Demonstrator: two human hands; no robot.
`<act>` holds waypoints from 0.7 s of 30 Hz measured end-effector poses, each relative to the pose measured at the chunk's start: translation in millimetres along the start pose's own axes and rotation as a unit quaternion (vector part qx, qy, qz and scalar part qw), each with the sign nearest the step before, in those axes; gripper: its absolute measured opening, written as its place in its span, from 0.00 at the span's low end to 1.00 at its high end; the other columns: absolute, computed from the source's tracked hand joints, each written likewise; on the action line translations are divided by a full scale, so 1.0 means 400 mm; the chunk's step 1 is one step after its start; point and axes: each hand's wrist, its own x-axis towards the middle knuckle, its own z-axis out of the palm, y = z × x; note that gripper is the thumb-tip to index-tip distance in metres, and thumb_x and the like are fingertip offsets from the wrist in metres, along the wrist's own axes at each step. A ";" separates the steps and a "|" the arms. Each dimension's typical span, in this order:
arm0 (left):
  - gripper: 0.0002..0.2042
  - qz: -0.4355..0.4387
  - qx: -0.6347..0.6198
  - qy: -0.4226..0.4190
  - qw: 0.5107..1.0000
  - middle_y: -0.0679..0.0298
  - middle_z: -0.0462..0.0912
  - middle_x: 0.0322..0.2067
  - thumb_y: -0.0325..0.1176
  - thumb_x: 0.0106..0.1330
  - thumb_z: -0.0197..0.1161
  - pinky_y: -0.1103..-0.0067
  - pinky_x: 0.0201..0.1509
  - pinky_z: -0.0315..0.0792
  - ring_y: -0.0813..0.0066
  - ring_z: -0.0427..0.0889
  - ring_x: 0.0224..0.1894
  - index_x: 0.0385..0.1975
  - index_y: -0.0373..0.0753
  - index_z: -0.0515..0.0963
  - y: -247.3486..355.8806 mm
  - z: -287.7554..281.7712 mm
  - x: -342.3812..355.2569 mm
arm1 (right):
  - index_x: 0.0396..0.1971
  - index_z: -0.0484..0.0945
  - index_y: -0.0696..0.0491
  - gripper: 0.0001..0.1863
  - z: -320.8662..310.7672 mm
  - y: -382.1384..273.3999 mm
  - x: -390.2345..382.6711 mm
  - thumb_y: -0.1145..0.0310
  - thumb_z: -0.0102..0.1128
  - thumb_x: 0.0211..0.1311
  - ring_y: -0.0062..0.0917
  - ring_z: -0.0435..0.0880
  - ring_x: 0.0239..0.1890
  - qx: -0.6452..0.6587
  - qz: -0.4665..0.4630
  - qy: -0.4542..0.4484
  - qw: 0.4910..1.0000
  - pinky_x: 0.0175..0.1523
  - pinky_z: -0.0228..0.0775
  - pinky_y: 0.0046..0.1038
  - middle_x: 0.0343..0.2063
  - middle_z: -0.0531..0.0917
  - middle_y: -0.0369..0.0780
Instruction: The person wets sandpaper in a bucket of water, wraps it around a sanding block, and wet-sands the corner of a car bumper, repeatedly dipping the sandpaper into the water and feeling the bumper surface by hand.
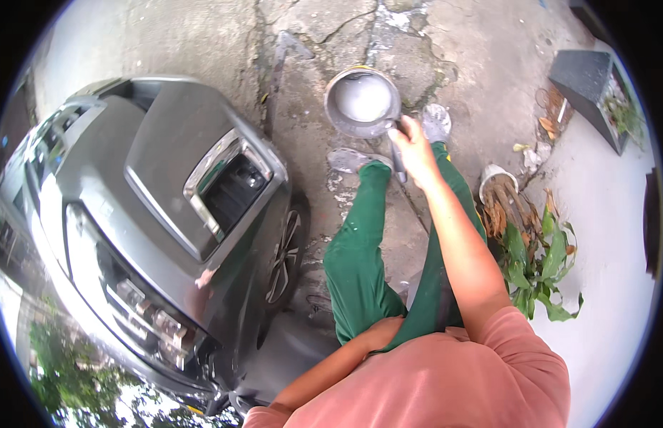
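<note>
Over cracked concrete – right hand (411,146) grips round grey pan (362,102) – pale inside.

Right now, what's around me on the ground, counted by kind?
Cars: 1, a grey car
Buckets: 1, a grey bucket of foamy water, right hand at its handle
Potted plants: 1, a white pot with green leaves
Dark planter boxes: 1
Total: 4
</note>
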 end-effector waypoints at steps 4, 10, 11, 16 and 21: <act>0.20 -0.107 -0.037 -0.002 0.994 0.46 0.84 0.54 0.41 0.73 0.55 0.65 0.63 0.73 0.49 0.83 0.57 0.55 0.34 0.81 0.159 -0.062 -0.045 | 0.61 0.76 0.61 0.22 -0.028 -0.010 -0.003 0.66 0.64 0.74 0.20 0.81 0.52 0.091 0.040 -0.002 0.995 0.59 0.71 0.24 0.50 0.85 0.38; 0.16 -0.034 0.008 0.340 0.940 0.55 0.85 0.55 0.28 0.74 0.58 0.71 0.67 0.72 0.65 0.81 0.61 0.59 0.35 0.80 0.356 -0.275 -0.325 | 0.59 0.77 0.62 0.24 -0.005 0.042 0.026 0.61 0.65 0.74 0.20 0.81 0.50 0.071 0.056 0.023 0.996 0.58 0.71 0.25 0.49 0.85 0.39; 0.19 -0.016 0.134 0.463 0.876 0.55 0.83 0.58 0.26 0.70 0.61 0.69 0.68 0.72 0.63 0.79 0.64 0.60 0.36 0.79 0.393 -0.332 -0.383 | 0.59 0.77 0.63 0.25 0.001 0.038 0.026 0.59 0.65 0.74 0.21 0.81 0.50 0.062 0.060 0.015 0.996 0.58 0.71 0.25 0.49 0.85 0.40; 0.18 0.079 0.534 0.695 0.475 0.53 0.78 0.62 0.35 0.78 0.57 0.73 0.53 0.75 0.63 0.78 0.56 0.63 0.36 0.77 0.423 -0.601 -0.659 | 0.49 0.82 0.62 0.22 0.025 0.162 0.157 0.57 0.66 0.70 0.28 0.85 0.42 0.002 0.036 0.013 0.999 0.51 0.75 0.31 0.39 0.88 0.44; 0.19 0.045 0.630 0.697 0.339 0.54 0.81 0.56 0.38 0.81 0.54 0.72 0.47 0.74 0.68 0.78 0.49 0.63 0.33 0.77 0.411 -0.772 -0.720 | 0.45 0.84 0.60 0.25 0.103 0.239 0.283 0.49 0.67 0.68 0.35 0.88 0.44 -0.040 0.036 0.042 0.998 0.51 0.76 0.35 0.39 0.89 0.48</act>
